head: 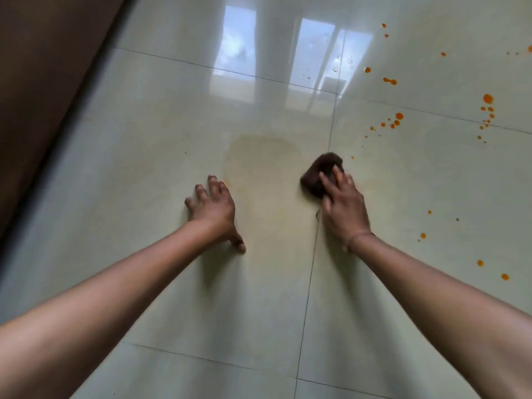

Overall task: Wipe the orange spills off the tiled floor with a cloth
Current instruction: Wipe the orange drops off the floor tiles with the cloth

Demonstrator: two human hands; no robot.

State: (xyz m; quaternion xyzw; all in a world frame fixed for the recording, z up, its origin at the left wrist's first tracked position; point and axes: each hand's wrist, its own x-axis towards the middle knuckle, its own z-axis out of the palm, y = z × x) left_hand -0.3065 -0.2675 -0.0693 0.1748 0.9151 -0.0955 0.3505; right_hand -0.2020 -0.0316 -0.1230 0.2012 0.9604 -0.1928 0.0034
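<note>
1. Cloth [318, 175], dark brown and bunched into a soft lump, lies on the floor under the right hand [342, 208], whose fingers press over its near side; the hand and cloth look slightly blurred.
2. Left hand [214, 208] is open, with its fingers spread and its fingertips and thumb planted on the tile, holding nothing.
3. Between the two hands spreads a faint yellowish smear [264, 156], a dull, rounded film on the otherwise glossy surface.
4. Tiled floor [161, 283] is pale cream, smooth and highly reflective, made of large square tiles with thin dark grout lines; one line runs right beside the cloth.
5. Orange spills [398, 116] dot the tiles to the right of the cloth and beyond it as small round drops, some clustered, some scattered singly toward the near right.
6. A window reflection [296, 53] shines on the far tiles.
7. A brown surface [43, 67] borders the floor at the left.
</note>
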